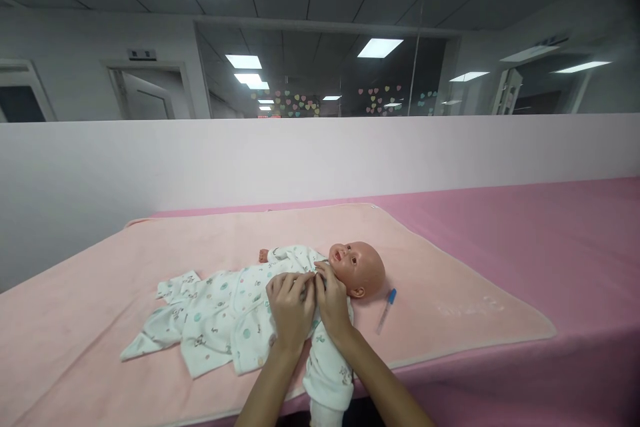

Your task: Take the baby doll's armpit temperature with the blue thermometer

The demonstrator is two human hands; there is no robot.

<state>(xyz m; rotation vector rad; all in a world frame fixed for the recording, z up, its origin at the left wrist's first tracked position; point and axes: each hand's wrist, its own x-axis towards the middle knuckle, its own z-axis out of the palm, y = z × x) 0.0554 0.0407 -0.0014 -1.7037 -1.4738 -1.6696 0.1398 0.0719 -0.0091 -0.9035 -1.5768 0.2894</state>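
Note:
A baby doll (357, 267) lies on its back on a pale pink blanket (450, 280), head to the right. It wears a white printed romper (220, 313). My left hand (290, 307) and my right hand (331, 300) rest side by side on the doll's chest just below the chin. Both have their fingers curled and pinched on the romper's front edge near the collar. One sleeve of the romper hangs over the table's near edge between my forearms.
A thin pen-like stick with a blue cap (386, 310) lies on the blanket right of the doll's head. The blanket sits on a pink-covered table (550, 233). A low white partition wall (300, 160) runs behind it.

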